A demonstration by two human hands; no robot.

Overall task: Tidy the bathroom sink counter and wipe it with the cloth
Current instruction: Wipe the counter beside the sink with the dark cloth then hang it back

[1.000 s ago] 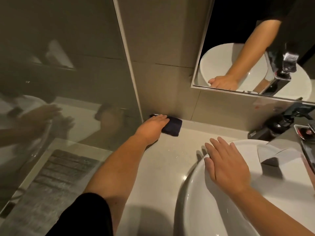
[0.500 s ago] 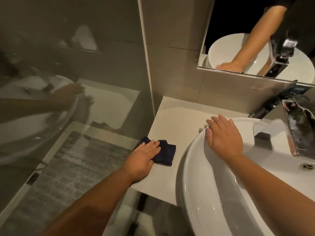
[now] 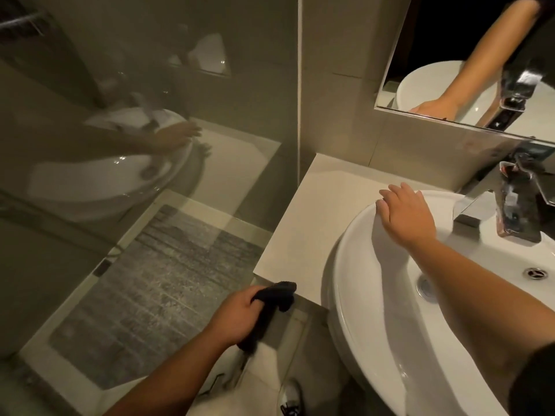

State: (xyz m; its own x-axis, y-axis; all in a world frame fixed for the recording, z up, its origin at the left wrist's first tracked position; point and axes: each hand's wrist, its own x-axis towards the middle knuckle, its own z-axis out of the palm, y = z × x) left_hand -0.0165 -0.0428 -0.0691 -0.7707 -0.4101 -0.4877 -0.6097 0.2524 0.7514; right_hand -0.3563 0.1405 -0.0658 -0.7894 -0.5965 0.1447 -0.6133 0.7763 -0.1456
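My left hand (image 3: 237, 315) grips a dark cloth (image 3: 274, 298), bunched up, just off the front edge of the pale counter (image 3: 312, 217). The cloth hangs in the air below that edge. Resting flat with fingers spread, my right hand (image 3: 404, 216) lies on the far left rim of the round white sink (image 3: 354, 295). The counter strip left of the sink carries no objects.
A chrome tap (image 3: 510, 211) stands at the sink's back right, with a drain (image 3: 425, 288) in the bowl. A glass panel (image 3: 150, 145) borders the counter on the left, a grey floor mat (image 3: 159, 292) behind it. A mirror (image 3: 468, 55) hangs above. A shoe (image 3: 289, 397) shows below.
My left hand has dragged the cloth from the back wall corner across the counter toward me and off its front edge. My right hand stays on the sink rim.
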